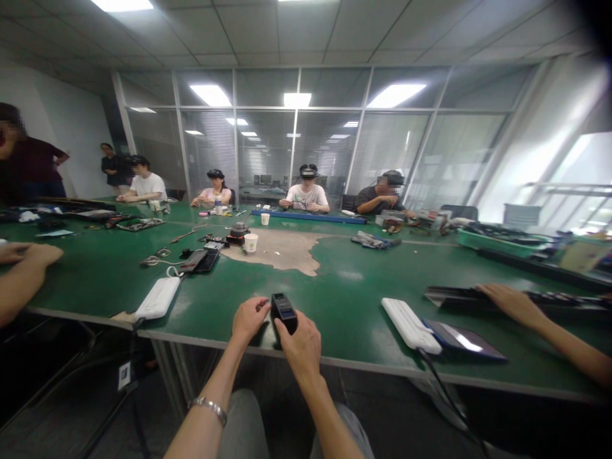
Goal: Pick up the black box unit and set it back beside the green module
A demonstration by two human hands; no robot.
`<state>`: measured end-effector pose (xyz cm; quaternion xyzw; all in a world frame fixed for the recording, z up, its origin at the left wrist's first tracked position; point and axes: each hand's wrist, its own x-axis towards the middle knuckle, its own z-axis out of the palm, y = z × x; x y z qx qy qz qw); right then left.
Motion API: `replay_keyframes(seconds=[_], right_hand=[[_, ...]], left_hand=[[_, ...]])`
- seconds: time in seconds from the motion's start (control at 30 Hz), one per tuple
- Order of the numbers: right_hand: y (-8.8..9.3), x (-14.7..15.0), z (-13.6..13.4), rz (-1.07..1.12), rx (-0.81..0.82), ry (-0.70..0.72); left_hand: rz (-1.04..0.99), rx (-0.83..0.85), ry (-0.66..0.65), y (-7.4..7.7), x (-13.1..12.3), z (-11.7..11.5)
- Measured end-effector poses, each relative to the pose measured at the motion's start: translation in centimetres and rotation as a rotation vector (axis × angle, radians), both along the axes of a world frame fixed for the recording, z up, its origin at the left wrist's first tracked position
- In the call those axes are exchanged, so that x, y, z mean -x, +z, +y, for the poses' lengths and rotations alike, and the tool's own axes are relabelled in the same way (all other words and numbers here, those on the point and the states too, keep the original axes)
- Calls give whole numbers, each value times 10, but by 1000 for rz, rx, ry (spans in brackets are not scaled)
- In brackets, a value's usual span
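Close to the near table edge, my right hand point(302, 341) wraps round a small black box-shaped device point(284, 307) with a bluish panel on its upper face. My thumb lies along its near side. Just left of the device is my left hand point(251, 319), its thumb and fingertips drawn together by the device's side. Whether anything sits in that pinch, or whether it touches the device, is too small to tell. The device's underside and right side are hidden by my right hand.
White power banks lie left point(159, 298) and right point(410, 325) with cables. A dark flat panel point(466, 341) sits beside the right one. Paper cups point(251, 243) and electronic parts stand farther back. Co-workers' arms point(521, 309) rest at both sides; several people sit opposite.
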<state>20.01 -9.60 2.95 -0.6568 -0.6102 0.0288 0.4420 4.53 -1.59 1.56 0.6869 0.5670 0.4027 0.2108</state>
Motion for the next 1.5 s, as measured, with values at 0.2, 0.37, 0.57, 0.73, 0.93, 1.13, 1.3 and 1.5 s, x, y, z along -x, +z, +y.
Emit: replay_keyframes(seconds=[0.2,0.37,0.57,0.73,0.93,1.13,1.3,1.5], right_hand=[[32,-10,7,114,-105,13],[34,-37,12,128,-149,-47],[-5,-56,19,21,-60,-134],[-19,-58,23,-14,-44,-140],[-26,-60,22,-79,-55,-119],[-33,-59,20,-98,-116,-150],[-38,-61,18,7,-244,-144],[-38,-64,18,27,-240,-102]], left_hand=[[-3,-17,8,0,0,-2],[0,-19,6,1,0,-3],[17,-17,13,0,0,-2],[16,-31,4,-2,1,-1],[1,-38,2,-2,0,0],[-11,-38,-4,-3,0,0],[-19,-33,-7,-4,-1,0],[-24,-18,10,-4,-1,0]])
